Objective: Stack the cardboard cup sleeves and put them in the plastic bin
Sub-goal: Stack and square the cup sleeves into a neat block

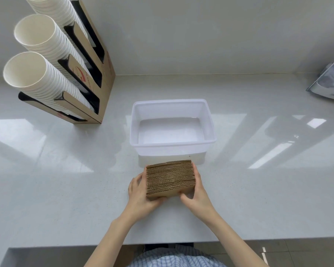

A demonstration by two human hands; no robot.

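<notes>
A stack of cardboard sleeves (170, 178) stands on edge on the tabletop (66, 180), pressed together into a block, with the corrugated edges facing up toward the camera. The block's long axis runs left to right, and the sleeves are layered front to back, from the person toward the bin. The left hand (141, 193) clasps the left end, fingers curled around the side and thumb along the near face. The right hand (198, 191) grips the right end the same way, so the stack is squeezed between both. Just beyond it, near but apart, sits the clear plastic bin (172, 145), nothing inside, its long side also running left to right. The tabletop is pale grey, glossy, with window reflections. At the far left a cardboard holder (104, 78) carries three tilted columns of white paper cups (37, 74) against a plain wall (201, 35).
</notes>
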